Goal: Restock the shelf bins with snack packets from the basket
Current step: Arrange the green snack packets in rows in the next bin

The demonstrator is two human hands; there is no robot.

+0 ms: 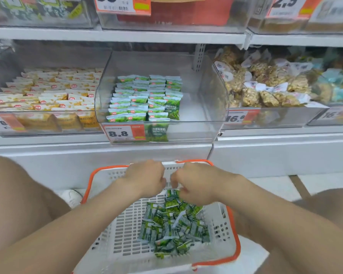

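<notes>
Over the basket's (123, 234) far end, the right hand (194, 184) pinches a green packet (172, 197); the left hand (147, 178) curls its fingers underneath, hidden, so I cannot tell its grip.

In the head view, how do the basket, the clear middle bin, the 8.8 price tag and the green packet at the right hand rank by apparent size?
1. basket; nearest the camera, so its lead over the bin is unsure.
2. clear middle bin.
3. 8.8 price tag.
4. green packet pinched by the right hand.

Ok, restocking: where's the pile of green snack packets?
Head view, lower centre: the green packets lie in the right half of the white orange-rimmed plastic basket, below the right hand.
</notes>
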